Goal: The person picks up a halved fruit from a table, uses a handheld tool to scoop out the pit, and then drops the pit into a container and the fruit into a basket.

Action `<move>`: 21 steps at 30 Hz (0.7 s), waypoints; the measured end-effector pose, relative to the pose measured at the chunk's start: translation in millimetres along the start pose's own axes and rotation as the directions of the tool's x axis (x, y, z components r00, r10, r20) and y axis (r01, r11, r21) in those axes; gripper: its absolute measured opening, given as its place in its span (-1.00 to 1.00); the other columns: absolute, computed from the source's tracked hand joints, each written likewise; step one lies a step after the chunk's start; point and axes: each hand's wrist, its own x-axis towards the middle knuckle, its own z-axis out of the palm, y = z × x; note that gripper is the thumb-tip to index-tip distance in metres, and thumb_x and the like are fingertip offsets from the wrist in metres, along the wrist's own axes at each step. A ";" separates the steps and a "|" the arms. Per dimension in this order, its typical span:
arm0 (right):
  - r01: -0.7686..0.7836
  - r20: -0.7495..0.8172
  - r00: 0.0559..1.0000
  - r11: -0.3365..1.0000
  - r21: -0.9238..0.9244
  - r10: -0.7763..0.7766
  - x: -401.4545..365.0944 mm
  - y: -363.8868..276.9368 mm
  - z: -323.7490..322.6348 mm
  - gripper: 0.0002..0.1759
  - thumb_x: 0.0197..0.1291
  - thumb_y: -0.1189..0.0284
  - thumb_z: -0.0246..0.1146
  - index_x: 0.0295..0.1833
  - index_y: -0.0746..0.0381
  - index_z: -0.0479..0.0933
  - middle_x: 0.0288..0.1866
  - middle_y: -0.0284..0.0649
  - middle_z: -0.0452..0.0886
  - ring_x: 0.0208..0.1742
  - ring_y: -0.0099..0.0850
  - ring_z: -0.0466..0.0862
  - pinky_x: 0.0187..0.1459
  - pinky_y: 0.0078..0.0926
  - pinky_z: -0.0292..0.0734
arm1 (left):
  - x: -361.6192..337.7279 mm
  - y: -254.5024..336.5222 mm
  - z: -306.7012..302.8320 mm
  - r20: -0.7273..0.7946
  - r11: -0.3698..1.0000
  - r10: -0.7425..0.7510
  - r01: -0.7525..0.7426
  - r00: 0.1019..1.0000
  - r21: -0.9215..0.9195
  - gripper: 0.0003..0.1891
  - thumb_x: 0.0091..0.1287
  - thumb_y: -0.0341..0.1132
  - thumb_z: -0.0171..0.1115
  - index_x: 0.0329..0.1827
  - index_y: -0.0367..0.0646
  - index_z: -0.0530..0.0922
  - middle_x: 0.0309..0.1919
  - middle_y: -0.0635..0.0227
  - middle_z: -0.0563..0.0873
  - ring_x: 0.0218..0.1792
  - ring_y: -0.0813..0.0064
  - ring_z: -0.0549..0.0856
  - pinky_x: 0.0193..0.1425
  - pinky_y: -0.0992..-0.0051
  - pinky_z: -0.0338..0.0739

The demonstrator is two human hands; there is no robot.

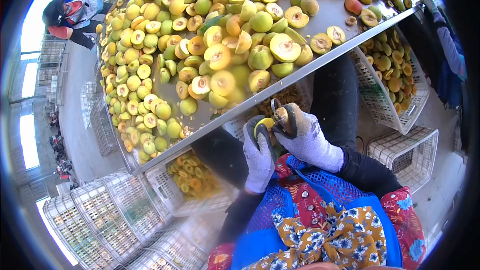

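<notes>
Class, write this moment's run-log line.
gloved left hand: yellow fruit piece held | gloved right hand: wooden-handled tool gripped | metal table: heaped yellow-green fruit

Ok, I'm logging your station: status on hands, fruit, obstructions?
Left hand holds fruit piece. Right hand holds tool, wood-coloured end showing. Nothing seen blocking them; metal table edge ahead.

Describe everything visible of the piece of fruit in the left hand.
The piece of fruit is yellow-green, with a curved outline and a smooth look. It sits in the grip of the gloved left hand, which hides part of it. It is held close beside the gloved right hand; whether they touch is unclear. In the picture it appears below the metal table edge. Too little shows to tell whether a stone remains.
</notes>
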 end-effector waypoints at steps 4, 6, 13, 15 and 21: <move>0.092 0.112 0.987 0.983 0.161 -0.111 -6.3 -11.6 -12.9 -0.59 0.07 0.43 0.39 -0.01 0.25 0.39 -0.38 -0.02 0.61 -0.31 0.03 0.68 -0.32 -0.15 0.57 | 0.5 -11.3 6.8 -0.030 0.977 -0.036 0.029 0.999 -0.209 -0.69 0.58 -0.21 -0.02 0.14 -0.29 0.48 -0.06 0.22 0.63 -0.01 0.39 0.61 0.15 0.40 0.49; 0.008 0.181 0.983 0.993 0.117 -0.029 -11.9 -10.6 -22.7 -0.60 0.11 0.40 0.39 -0.03 0.26 0.39 -0.40 0.00 0.61 -0.32 0.03 0.68 -0.34 -0.15 0.55 | 3.6 -12.5 3.7 0.008 0.932 -0.112 0.107 0.994 -0.346 -0.68 0.59 -0.19 -0.03 0.13 -0.28 0.49 -0.07 0.24 0.62 -0.02 0.43 0.60 0.14 0.43 0.50; 0.085 0.297 0.955 0.981 -0.173 -0.030 -25.8 -4.2 -31.2 -0.66 0.39 0.24 0.16 -0.12 0.35 0.36 -0.56 0.00 0.58 -0.50 -0.02 0.66 -0.50 -0.11 0.53 | -0.4 -19.1 5.6 0.072 0.841 -0.153 0.168 0.986 -0.514 -0.61 0.62 -0.10 -0.13 0.12 -0.26 0.50 -0.12 0.25 0.65 -0.11 0.49 0.64 0.06 0.46 0.55; 0.120 0.328 0.944 0.969 -0.216 -0.044 -26.7 -6.5 -29.9 -0.67 0.40 0.25 0.15 -0.14 0.35 0.36 -0.57 -0.01 0.57 -0.54 -0.05 0.66 -0.53 -0.13 0.52 | -0.6 -16.2 5.8 0.070 0.844 -0.150 0.165 0.986 -0.510 -0.61 0.62 -0.10 -0.14 0.12 -0.25 0.50 -0.12 0.26 0.65 -0.12 0.49 0.64 0.05 0.46 0.55; 0.119 0.342 0.939 0.972 -0.203 -0.044 -31.6 -2.8 -16.4 -0.66 0.39 0.26 0.15 -0.15 0.37 0.34 -0.60 -0.01 0.55 -0.58 -0.05 0.63 -0.54 -0.11 0.50 | -4.4 -8.3 7.7 -0.036 0.940 -0.136 0.118 0.990 -0.319 -0.64 0.62 -0.15 -0.15 0.09 -0.25 0.52 -0.13 0.23 0.66 -0.14 0.45 0.65 0.03 0.43 0.56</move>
